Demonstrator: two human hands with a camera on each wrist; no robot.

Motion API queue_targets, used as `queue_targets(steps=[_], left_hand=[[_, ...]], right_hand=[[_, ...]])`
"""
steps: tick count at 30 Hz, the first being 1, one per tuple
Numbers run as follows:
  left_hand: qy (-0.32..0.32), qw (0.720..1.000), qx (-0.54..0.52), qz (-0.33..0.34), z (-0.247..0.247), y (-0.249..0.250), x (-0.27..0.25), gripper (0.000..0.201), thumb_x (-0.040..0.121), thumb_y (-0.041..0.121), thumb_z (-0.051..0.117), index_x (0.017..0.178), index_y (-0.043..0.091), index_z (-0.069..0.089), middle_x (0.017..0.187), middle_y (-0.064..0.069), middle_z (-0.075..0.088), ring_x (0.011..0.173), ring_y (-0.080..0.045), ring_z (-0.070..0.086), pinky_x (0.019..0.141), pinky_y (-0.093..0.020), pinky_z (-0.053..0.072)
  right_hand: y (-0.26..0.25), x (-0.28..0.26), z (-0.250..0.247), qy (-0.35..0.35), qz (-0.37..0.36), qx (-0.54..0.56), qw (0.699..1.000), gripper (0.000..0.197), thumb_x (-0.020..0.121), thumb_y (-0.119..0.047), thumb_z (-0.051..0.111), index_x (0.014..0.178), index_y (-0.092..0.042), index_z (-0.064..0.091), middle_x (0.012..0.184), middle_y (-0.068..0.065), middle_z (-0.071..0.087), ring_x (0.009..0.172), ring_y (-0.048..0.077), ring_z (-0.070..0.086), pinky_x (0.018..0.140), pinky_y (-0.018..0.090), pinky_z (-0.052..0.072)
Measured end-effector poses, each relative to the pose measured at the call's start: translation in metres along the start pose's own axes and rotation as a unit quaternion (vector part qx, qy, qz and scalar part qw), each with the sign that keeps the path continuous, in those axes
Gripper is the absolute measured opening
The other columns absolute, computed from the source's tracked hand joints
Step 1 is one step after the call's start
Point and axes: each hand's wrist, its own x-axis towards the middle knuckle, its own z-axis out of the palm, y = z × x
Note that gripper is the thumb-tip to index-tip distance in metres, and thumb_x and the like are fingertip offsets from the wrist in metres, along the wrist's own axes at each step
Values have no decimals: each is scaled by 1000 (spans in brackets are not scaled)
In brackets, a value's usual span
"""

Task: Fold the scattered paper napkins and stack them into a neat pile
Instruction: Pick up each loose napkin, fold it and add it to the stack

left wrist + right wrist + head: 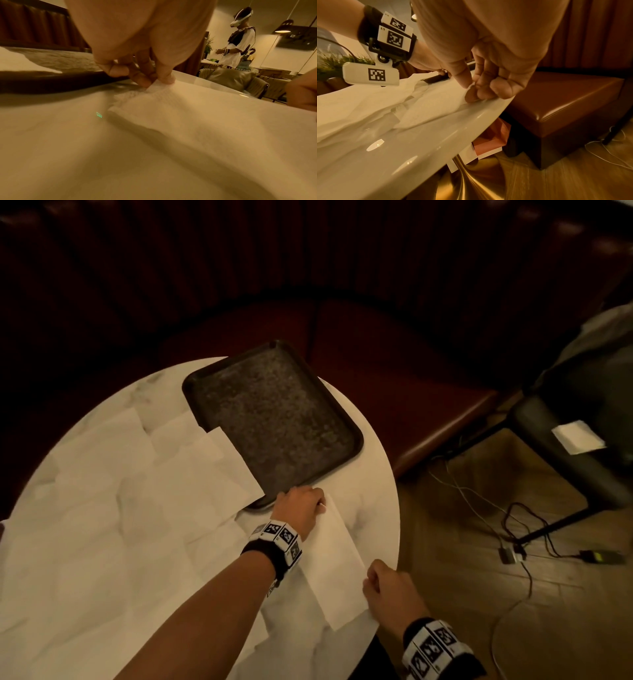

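at the right edge of the round white tabletop (pixel 373 474), just below the dark tray (pixel 274 419), i hold one folded napkin (pixel 337 563) taut by its two ends: my left hand (pixel 301 505) pinches the far corner between thumb and fingertips, and my right hand (pixel 387 587) has its fingers curled round the near corner. i judge this two-ended grip is there to line the edges up and keep the fold straight. the other napkins (pixel 102 508) lie loose and overlapping across the left of the tabletop, one corner resting over the tray, with no pile started that i can see.
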Motion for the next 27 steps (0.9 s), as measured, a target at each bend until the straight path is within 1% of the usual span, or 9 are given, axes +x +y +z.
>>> queue_targets(steps=[3,8,11,13,16,19,22,25,27], left_hand=[[8,999,39,32,1,-2,-1,17,98,28,45,110,25,57,117,4,56,113,-23,47,89,-40,37],[-9,992,106,66,-2,1,3,20,100,28,40,115,23,51,120,2,58,114,-24,48,91,-41,33],[-35,988,139,62,-5,0,8,23,99,28,41,120,20,49,122,-2,58,116,-26,48,94,-43,32],[-41,987,147,58,-5,-1,10,24,99,27,41,120,19,49,122,-3,58,117,-27,48,94,-44,32],[-37,986,154,53,-4,0,11,24,99,26,40,121,18,47,122,-4,60,116,-27,49,94,-43,32],[-34,986,159,49,-2,2,12,25,99,24,41,123,18,47,123,-5,58,117,-28,48,94,-44,32],[-29,987,154,43,-1,3,12,26,98,22,43,123,17,46,125,-7,54,116,-29,49,94,-44,33],[-14,993,116,29,-4,8,7,31,97,24,46,127,15,44,125,-9,49,114,-31,50,92,-44,36],[15,997,73,12,-9,7,-3,33,96,29,47,126,15,44,125,-9,47,113,-32,48,89,-44,39]], right_hand=[[-4,-1,0,2,-3,-12,1000,16,94,-29,44,84,-17,47,79,0,62,73,18,60,67,33,53],[-8,-3,8,29,-15,-31,999,18,96,-28,44,80,-21,44,80,-5,54,72,11,54,65,24,48],[-10,-3,10,41,-16,-39,998,17,96,-29,43,81,-22,44,82,-5,54,75,11,55,66,23,48],[-9,-3,11,49,-13,-46,998,15,96,-29,42,83,-22,44,84,-4,58,77,12,57,67,25,50],[-8,-2,10,58,-10,-55,997,11,96,-30,41,90,-22,45,86,-4,63,75,12,60,69,29,54],[-8,0,8,48,-13,-62,997,10,96,-28,41,88,-23,41,84,-4,61,74,13,60,67,28,53],[-7,0,5,47,-8,-49,998,7,95,-25,44,92,-23,39,85,-4,62,74,12,61,69,29,55],[-6,0,6,44,2,-12,999,15,94,-25,48,95,-26,33,89,-7,58,76,10,60,71,25,54],[-8,1,5,55,12,-11,998,23,92,-28,52,100,-28,30,100,-6,53,81,8,57,77,24,52]])
